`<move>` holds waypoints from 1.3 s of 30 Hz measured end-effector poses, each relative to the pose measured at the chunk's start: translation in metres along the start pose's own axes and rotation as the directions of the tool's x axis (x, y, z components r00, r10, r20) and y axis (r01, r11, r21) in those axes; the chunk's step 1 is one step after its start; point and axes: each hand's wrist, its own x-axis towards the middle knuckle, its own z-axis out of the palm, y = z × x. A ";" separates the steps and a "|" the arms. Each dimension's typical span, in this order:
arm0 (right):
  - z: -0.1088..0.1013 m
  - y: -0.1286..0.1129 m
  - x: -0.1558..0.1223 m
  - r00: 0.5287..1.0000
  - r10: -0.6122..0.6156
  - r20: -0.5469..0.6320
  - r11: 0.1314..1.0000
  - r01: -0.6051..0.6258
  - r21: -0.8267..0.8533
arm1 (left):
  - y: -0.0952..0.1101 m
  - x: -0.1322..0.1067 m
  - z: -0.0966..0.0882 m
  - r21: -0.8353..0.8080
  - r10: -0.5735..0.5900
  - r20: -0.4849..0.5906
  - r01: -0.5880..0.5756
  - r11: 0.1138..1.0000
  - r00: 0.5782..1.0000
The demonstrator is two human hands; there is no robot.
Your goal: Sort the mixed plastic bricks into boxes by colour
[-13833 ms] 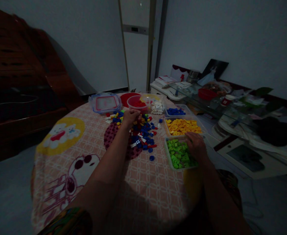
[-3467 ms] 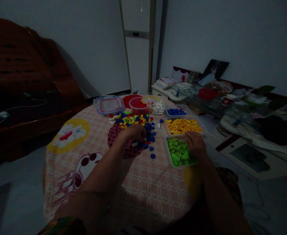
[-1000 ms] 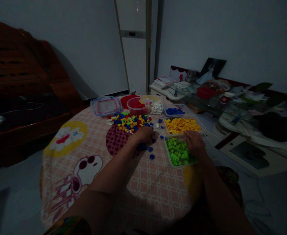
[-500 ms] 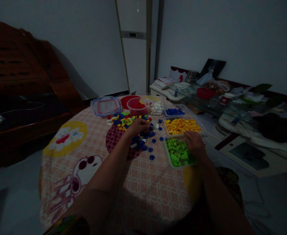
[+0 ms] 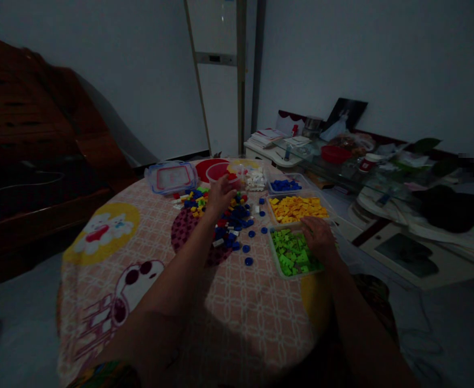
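Near the centre of the frame, the left hand, its grip apart, hovers over mixed toy bricks by the round tub. Right of centre, the right hand overlaps the box of green bricks; I cannot tell its grip.

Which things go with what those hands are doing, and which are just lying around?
Probably part of it:
left hand, near the mixed bricks
right hand, by the green bricks
yellow bricks, blue bricks, white bricks
round tub

Probably just lying about:
papers
red bowl
cup
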 end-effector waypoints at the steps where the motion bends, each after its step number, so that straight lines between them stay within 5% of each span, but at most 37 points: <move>1: 0.000 0.000 0.000 1.000 0.005 0.005 1.000 -0.005 0.003 | 0.005 -0.010 0.004 0.066 -0.009 0.053 0.006 0.998 0.999; 4: 0.001 0.002 0.000 1.000 0.018 0.018 1.000 -0.018 0.007 | 0.022 -0.044 0.022 0.231 -0.099 0.320 0.024 0.973 0.942; 8: 0.001 0.001 0.002 0.999 0.023 0.034 1.000 -0.024 0.017 | 0.043 -0.083 0.052 0.330 -0.086 0.577 -0.136 0.934 0.812; 14: -0.001 0.003 0.004 0.998 0.032 0.060 0.999 -0.031 -0.022 | 0.050 -0.108 0.070 0.401 -0.078 0.470 -0.134 0.906 0.879; 24: -0.004 0.042 0.011 0.998 0.043 0.054 0.987 -0.033 -0.158 | 0.049 -0.112 0.091 0.290 -0.064 0.402 -0.061 0.955 0.913; 29: -0.006 0.044 0.008 0.998 0.040 0.058 0.981 -0.028 -0.192 | 0.070 -0.135 0.092 0.286 0.126 0.380 -0.245 0.926 0.917; 31: -0.008 0.040 0.010 0.997 0.042 0.066 0.981 -0.028 -0.193 | 0.079 -0.153 0.095 0.220 0.201 0.533 -0.364 0.905 0.822; 35: -0.011 0.014 0.026 0.994 0.002 0.113 0.990 0.014 -0.140 | 0.084 -0.195 0.108 0.021 0.333 0.766 -0.540 0.842 0.549; 39: -0.004 -0.028 0.053 0.977 -0.083 0.194 0.996 0.090 -0.025 | 0.067 -0.230 0.122 -0.102 0.387 0.830 -0.573 0.813 0.402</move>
